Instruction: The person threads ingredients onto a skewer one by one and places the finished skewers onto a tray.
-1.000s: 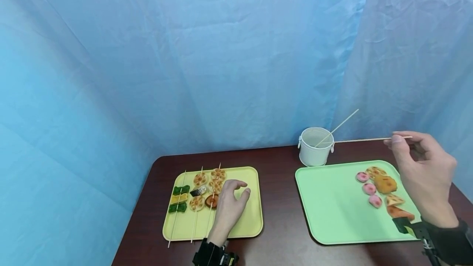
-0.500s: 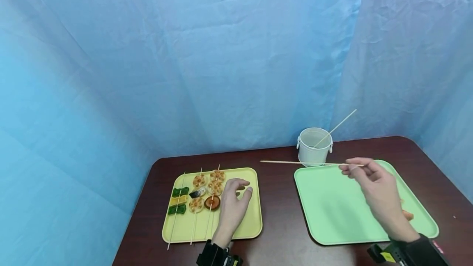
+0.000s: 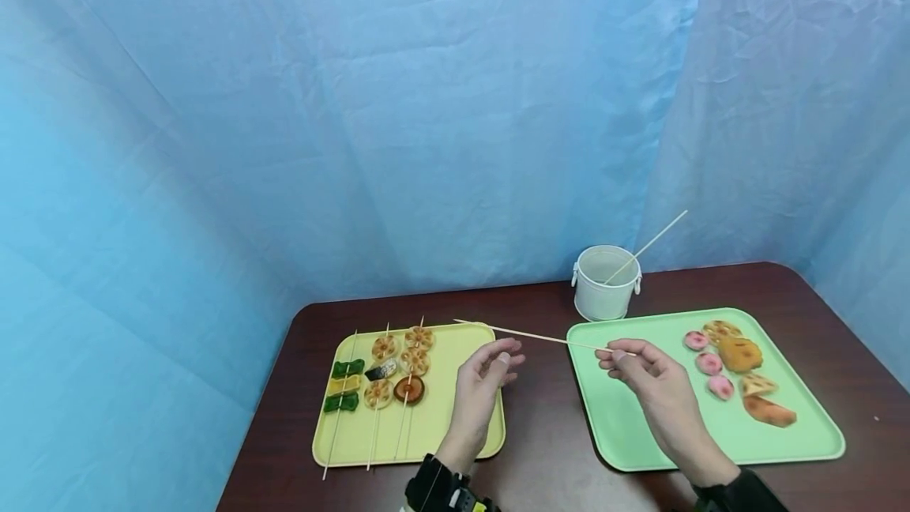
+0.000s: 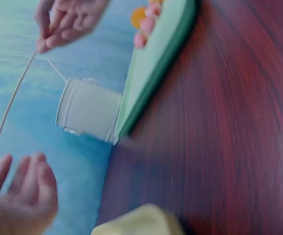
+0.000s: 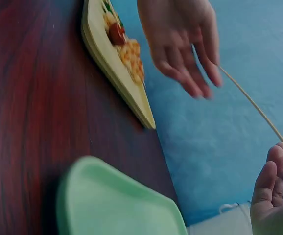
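Observation:
My right hand (image 3: 659,395) pinches one end of a thin bare wooden skewer (image 3: 543,337) between thumb and fingertips, above the left part of the green tray (image 3: 640,441). From there the skewer runs leftward, its free end over the yellow tray (image 3: 465,338). Close by that end is my left hand (image 3: 475,397), its fingers loosely extended over the yellow tray's right side. Seen from the right wrist, the skewer (image 5: 256,107) passes behind the left hand's fingers (image 5: 207,54), which are not curled round it.
Three loaded skewers with green, yellow and round food pieces (image 3: 378,393) lie on the yellow tray. Pink rings (image 3: 708,363) and fried-looking pieces (image 3: 741,354) sit at the green tray's right. A white bucket (image 3: 604,291) behind holds another skewer (image 3: 657,238). Blue cloth (image 3: 455,117) hangs behind the table.
My right hand has carried the skewer from the far right across the green tray toward the left hand. The left hand has shifted slightly right and its fingers have straightened.

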Demonstrator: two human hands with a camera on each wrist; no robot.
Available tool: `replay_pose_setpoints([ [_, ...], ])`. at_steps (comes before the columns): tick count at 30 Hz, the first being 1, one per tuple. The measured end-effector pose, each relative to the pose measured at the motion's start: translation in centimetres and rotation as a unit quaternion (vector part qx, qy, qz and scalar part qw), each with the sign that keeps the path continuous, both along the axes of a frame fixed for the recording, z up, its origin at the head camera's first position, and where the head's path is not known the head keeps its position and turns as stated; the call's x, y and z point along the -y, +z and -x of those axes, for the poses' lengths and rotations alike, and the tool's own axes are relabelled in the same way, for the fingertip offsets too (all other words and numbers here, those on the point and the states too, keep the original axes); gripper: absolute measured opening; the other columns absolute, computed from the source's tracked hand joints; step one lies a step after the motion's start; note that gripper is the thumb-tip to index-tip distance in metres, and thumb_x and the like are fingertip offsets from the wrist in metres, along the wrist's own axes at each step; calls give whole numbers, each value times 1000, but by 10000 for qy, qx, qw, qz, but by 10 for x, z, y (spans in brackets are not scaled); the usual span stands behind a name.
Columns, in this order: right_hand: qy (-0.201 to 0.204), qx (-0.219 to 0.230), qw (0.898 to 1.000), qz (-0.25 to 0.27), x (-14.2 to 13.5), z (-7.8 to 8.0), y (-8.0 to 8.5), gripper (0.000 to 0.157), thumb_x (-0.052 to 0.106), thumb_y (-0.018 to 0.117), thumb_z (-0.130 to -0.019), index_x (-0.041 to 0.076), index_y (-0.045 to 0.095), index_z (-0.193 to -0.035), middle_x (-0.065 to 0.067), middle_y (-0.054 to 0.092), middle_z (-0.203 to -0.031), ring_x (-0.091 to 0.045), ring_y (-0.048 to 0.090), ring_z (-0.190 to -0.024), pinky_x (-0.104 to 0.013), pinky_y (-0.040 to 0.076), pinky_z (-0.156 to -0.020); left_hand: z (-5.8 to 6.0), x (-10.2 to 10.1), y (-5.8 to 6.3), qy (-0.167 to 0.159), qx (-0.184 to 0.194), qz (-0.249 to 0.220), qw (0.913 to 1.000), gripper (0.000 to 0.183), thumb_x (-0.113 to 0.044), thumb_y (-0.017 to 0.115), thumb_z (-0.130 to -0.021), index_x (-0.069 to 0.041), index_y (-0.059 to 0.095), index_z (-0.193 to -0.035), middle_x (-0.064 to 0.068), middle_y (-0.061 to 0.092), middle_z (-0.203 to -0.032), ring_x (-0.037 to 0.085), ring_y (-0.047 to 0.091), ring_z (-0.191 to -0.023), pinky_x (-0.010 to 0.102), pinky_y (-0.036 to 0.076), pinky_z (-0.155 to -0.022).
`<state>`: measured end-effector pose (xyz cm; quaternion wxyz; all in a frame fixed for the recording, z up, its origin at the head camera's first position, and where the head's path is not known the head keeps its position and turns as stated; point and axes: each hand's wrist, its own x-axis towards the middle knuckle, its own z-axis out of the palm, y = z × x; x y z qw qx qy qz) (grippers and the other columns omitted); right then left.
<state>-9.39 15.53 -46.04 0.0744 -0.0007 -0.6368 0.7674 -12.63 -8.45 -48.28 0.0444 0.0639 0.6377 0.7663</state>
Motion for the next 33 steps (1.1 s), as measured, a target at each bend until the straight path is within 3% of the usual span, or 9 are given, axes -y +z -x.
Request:
replay_pose_setpoints([
  [3,79,131,9996,226,9,0,-2,19,12,56,-97,-2,60,-109,-9,72,-99,-18,67,-92,-28,53,-80,1,-8,0,-326,234,-1059,9936,36,-16,51,-100,3,52,-131,18,60,-127,31,59,-114,43,47,-93],
  [6,136,235,9987,427,16,0,-3,19,13,55,-98,-1,61,-109,-9,72,-99,-17,67,-92,-28,53,-80,1,-18,1,-418,345,-1748,9831,34,-12,53,-99,4,50,-129,23,58,-128,33,58,-115,43,46,-94],
  [12,251,375,9960,774,28,0,-7,16,12,56,-97,1,62,-107,-8,71,-97,-16,67,-90,-28,53,-80,0,-31,1,-290,511,-2286,9717,35,-9,58,-95,8,49,-125,27,59,-122,33,61,-110,41,47,-93],
  [16,357,392,9947,877,33,-2,-11,17,12,57,-96,-1,61,-107,-8,71,-96,-17,67,-90,-28,53,-80,-2,-35,1,-209,623,-2297,9710,33,-12,60,-94,9,54,-118,30,60,-119,31,63,-106,41,48,-91],
  [20,321,545,9966,527,36,-3,-12,25,13,60,-95,-8,58,-109,-11,71,-95,-19,68,-89,-29,54,-79,-2,-34,1,-139,557,-2215,9735,28,-13,59,-95,7,56,-114,29,62,-114,32,64,-104,42,48,-89],
  [26,473,676,9943,-669,29,-1,-11,32,22,60,-95,-6,59,-112,-13,71,-99,-20,68,-90,-31,54,-80,-2,-30,1,-5,286,-1945,9805,35,-13,57,-97,14,51,-117,25,66,-108,34,64,-102,41,50,-87],
  [30,516,538,9839,-1627,14,1,-9,38,31,59,-95,-4,61,-113,-14,70,-104,-20,67,-93,-31,53,-79,-1,-24,-2,133,28,-1593,9871,38,-13,56,-97,18,50,-118,29,65,-106,34,66,-98,40,52,-84],
  [33,470,379,9736,-2202,-2,2,-6,40,33,57,-96,-3,63,-113,-16,69,-106,-20,66,-91,-31,53,-78,-1,-17,-6,198,-159,-1238,9920,32,-13,55,-97,14,55,-116,32,64,-104,33,67,-94,38,54,-81],
])
